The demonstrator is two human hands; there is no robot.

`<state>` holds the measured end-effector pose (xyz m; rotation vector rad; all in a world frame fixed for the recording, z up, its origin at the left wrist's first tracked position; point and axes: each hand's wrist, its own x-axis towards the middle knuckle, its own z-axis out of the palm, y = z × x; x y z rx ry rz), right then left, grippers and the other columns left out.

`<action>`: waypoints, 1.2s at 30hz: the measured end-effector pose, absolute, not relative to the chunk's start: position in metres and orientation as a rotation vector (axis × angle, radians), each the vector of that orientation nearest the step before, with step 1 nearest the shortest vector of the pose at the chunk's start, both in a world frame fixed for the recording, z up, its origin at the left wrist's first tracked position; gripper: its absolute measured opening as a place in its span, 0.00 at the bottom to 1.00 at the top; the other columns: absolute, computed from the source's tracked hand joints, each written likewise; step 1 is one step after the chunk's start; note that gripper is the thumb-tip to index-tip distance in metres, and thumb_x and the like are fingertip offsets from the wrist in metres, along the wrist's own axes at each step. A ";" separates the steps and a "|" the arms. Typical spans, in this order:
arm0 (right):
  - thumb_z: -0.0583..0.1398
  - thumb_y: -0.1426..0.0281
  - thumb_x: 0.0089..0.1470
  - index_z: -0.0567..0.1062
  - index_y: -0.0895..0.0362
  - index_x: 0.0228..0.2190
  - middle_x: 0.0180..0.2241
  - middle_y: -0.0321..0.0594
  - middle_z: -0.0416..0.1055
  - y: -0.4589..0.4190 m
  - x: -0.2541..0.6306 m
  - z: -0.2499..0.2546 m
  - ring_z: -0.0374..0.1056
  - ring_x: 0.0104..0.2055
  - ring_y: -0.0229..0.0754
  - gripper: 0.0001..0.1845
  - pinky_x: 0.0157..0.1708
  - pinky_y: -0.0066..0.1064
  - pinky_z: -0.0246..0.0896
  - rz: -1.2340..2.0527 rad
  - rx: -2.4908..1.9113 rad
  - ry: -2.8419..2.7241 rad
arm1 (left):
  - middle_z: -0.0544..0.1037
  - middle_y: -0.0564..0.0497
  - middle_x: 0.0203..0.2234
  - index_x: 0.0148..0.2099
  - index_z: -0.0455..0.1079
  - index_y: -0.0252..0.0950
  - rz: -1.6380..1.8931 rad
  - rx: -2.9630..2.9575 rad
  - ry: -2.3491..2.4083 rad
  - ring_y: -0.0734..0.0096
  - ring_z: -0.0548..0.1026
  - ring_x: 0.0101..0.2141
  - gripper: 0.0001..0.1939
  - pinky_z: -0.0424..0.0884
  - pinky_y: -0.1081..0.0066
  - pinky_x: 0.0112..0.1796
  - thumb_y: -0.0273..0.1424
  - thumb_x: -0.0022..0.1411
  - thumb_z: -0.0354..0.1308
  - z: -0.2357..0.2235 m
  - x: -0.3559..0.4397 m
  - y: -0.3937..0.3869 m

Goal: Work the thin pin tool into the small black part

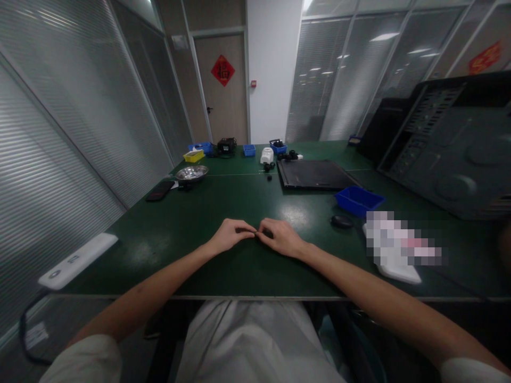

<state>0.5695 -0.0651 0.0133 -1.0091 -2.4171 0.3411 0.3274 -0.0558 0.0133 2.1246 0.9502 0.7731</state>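
My left hand [231, 234] and my right hand [281, 237] meet over the middle of the green table [191, 218], close to its front edge. Thumb and forefinger are pinched on each side, and the fingertips almost touch. Whatever small thing lies between them is too tiny and dark to name. Both wrists rest low, near the tabletop. To the right of my right hand are a black computer mouse [341, 222] and a blue plastic tray [359, 200].
A black flat panel [317, 174] lies behind, with a computer case [451, 143] at right. A metal bowl [192, 173] and a dark phone [160, 190] sit far left, a white power strip [80, 260] nearer. Small bins [249, 150] line the back.
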 end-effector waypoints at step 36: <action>0.59 0.63 0.66 0.73 0.55 0.37 0.35 0.38 0.73 -0.069 0.574 0.022 0.68 0.34 0.39 0.08 0.36 0.30 0.58 0.348 -0.888 -2.357 | 0.78 0.45 0.49 0.55 0.75 0.39 0.660 2.467 1.024 0.60 0.74 0.50 0.14 0.68 0.62 0.54 0.36 0.73 0.55 0.017 0.308 -0.044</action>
